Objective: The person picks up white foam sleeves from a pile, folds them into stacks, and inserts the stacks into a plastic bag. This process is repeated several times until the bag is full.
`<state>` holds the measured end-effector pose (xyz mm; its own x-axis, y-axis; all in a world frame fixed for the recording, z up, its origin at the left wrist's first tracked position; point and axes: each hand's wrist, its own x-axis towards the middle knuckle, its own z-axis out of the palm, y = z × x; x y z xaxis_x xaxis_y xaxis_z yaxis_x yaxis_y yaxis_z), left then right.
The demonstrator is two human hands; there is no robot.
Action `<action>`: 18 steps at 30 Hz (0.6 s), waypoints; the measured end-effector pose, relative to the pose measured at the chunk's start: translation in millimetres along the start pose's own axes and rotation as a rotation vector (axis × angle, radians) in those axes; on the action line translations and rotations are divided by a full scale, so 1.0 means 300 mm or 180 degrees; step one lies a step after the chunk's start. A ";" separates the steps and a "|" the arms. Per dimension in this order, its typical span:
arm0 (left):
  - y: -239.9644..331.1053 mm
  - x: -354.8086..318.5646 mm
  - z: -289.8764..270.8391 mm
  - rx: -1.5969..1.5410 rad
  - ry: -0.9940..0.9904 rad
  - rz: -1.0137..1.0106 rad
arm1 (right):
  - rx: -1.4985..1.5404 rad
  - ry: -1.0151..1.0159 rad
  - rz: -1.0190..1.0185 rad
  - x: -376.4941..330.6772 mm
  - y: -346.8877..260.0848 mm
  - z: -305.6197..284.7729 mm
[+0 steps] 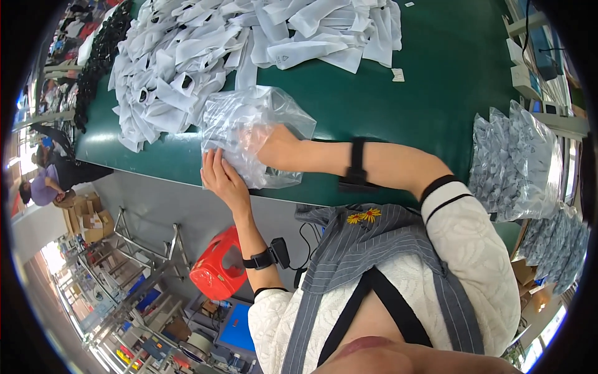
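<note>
Plastic, clear and crinkled, makes up the bag [252, 134] that lies on the green table [436, 81] near its front edge, mouth turned toward the person. The right hand [265, 146] is pushed inside the bag up to the wrist; through the film its shape blurs, so whether its fingers are spread or curled around something cannot be told, nor what else the bag holds. The left hand [223, 177] rests open and flat, fingers together, pressing the bag's lower left edge against the table. Just behind the bag, touching its far side, sprawls a large heap of white fabric pieces [205, 50] that runs across the far part of the table. Beside that heap, along the table's left edge, lies a row of black items [99, 56]. At the right end of the table, well apart from the hands, stand stacks of filled clear packets [517, 162] with grey contents. Below the table edge, near the left forearm, sits a red container [218, 268].
</note>
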<state>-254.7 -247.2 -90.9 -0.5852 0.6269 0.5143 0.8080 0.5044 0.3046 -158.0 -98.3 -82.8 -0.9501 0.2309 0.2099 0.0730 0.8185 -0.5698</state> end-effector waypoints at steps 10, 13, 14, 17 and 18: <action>0.342 0.111 -0.085 -0.1127 0.0625 0.0319 | -0.1658 0.1364 0.0230 -0.086 0.607 -0.386; 0.531 0.123 -0.055 -0.1867 -0.0175 0.0809 | -0.1575 0.1337 0.0435 -0.157 0.618 -0.408; 0.591 0.122 -0.024 -0.1955 -0.0519 0.0944 | -0.1546 0.1321 0.0545 -0.199 0.616 -0.413; 0.704 0.053 0.105 -0.2158 -0.1011 0.0834 | -0.1119 0.1166 0.0866 -0.414 0.545 -0.417; 0.740 0.039 0.151 -0.1987 -0.1041 0.0996 | -0.1133 0.1168 0.0930 -0.482 0.517 -0.421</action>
<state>-85.3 -100.8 -53.6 -0.2353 0.8777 0.4175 0.7712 -0.0928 0.6298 29.1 61.6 -101.1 -0.7128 0.5884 0.3817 0.4735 0.8052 -0.3569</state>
